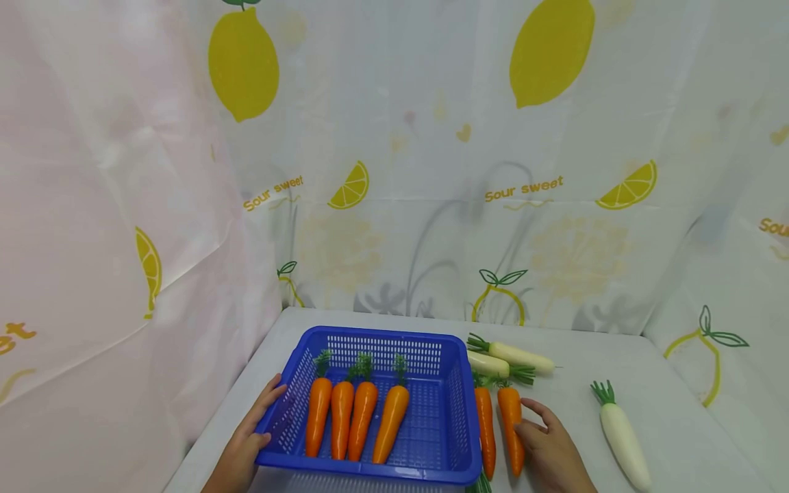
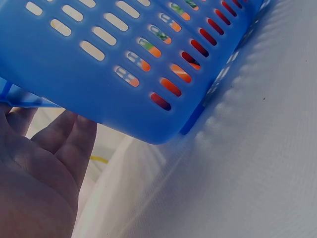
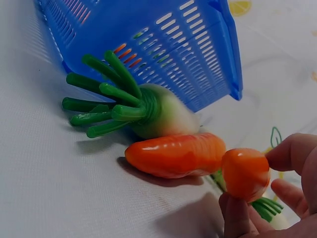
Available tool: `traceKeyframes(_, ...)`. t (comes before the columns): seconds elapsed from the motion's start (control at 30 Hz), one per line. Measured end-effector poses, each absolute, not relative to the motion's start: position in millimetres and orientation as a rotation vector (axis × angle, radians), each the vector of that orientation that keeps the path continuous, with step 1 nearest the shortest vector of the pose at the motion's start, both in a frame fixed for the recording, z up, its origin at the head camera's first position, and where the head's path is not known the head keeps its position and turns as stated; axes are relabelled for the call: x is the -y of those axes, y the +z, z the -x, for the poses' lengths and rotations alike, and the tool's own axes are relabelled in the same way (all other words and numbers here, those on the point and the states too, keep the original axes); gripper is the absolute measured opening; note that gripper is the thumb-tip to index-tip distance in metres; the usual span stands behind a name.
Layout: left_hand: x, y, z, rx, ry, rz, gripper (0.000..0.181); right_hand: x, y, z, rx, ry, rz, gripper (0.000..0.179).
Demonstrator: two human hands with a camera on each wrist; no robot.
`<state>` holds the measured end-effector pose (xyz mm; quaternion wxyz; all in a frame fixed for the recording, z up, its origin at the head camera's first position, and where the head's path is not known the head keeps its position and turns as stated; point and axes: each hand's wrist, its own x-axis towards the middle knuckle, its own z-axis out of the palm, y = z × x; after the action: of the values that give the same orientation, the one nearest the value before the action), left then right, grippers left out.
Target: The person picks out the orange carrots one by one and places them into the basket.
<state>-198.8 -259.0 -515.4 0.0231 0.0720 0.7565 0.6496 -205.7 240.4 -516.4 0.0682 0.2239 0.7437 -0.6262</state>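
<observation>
A blue plastic basket [image 1: 376, 469] stands on the white tabletop, with several orange carrots [image 1: 317, 418] lying side by side in it, green tops toward the back. My left hand [image 1: 246, 438] holds the basket's left rim; in the left wrist view the fingers [image 2: 81, 144] reach up under that rim. To the basket's right, my right hand [image 1: 548, 445] pinches a carrot [image 1: 511, 424] between thumb and fingers. The right wrist view shows this carrot's tip [image 3: 245, 173] end-on. Another carrot [image 3: 176, 156] lies between it and the basket, against a white radish [image 3: 166, 114] with green stalks.
Two white radishes [image 1: 524, 358] lie behind the loose carrots, at the basket's back right corner. A further white radish [image 1: 624, 441] lies apart at the right. Lemon-printed curtains [image 1: 419, 260] hang along the back and sides of the table [image 1: 573, 356].
</observation>
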Motion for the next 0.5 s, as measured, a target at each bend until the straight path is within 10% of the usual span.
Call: traceKeyframes(0.5,257.4,-514.0,199.0,-2.356,2.007,-0.181,0.086,-238.4,-512.3,203.9,-2.16,-2.067,-0.612,0.07)
